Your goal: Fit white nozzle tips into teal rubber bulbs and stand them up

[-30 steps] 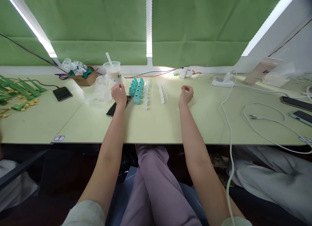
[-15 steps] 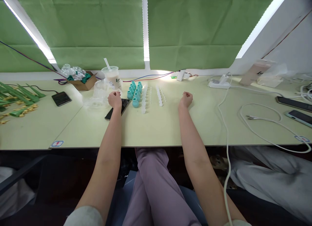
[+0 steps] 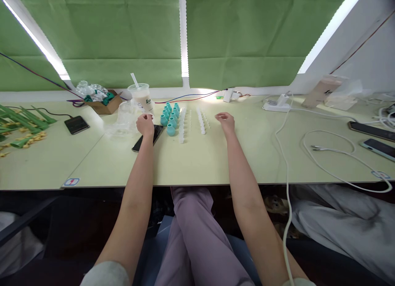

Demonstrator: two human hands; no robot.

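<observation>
Turquoise vases point(image 3: 170, 130) stand in two rows on the worktop point(image 3: 191, 166), between the left hand point(image 3: 145, 125) and right hand point(image 3: 226, 122), nearer the left; white strips point(image 3: 203, 129) lie beside them. A box point(image 3: 106, 108) holds crumpled plastic point(image 3: 84, 89); a cup point(image 3: 137, 88), milky drink point(image 3: 141, 100). The left curls over a phone point(image 3: 158, 132), grip impossible to tell from here; the right, loosely open, points inward.

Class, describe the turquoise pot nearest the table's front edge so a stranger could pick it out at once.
Start at the pale table below the green blinds. Between the left hand and the long white strips, find two rows of small turquoise pots. The front pot is nearer the table's front edge than all its neighbours.
</observation>
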